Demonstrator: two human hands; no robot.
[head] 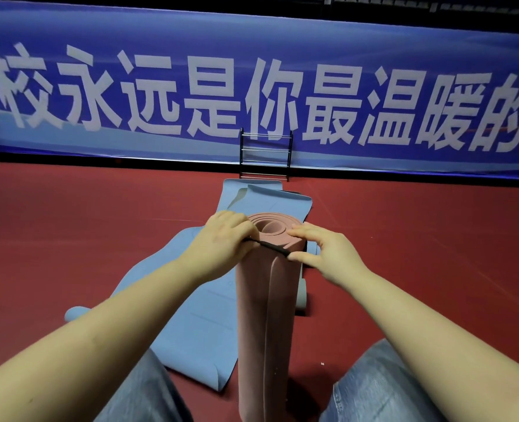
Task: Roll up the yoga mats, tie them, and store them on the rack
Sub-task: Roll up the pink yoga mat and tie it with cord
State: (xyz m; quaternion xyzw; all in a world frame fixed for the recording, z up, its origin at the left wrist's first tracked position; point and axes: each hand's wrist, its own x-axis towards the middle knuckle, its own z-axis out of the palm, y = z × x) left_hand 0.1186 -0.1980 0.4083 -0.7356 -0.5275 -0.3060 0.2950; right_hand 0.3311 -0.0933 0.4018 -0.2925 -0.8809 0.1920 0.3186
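Note:
A rolled pink yoga mat [264, 315] stands upright between my knees, its spiral end facing up. A black strap [271, 247] runs around the roll just below its top. My left hand [221, 242] grips the strap at the roll's left side. On the right side, my right hand [328, 254] pinches the strap's other end between thumb and fingers. Blue yoga mats [203, 306] lie unrolled and partly folded on the floor behind the roll. A black rack [265, 155] with metal bars stands at the far wall.
The floor [419, 254] is red sports flooring, open to both sides. A long blue banner [252, 95] with white characters covers the wall behind the rack. My jeans-clad knees [380, 388] flank the roll at the bottom.

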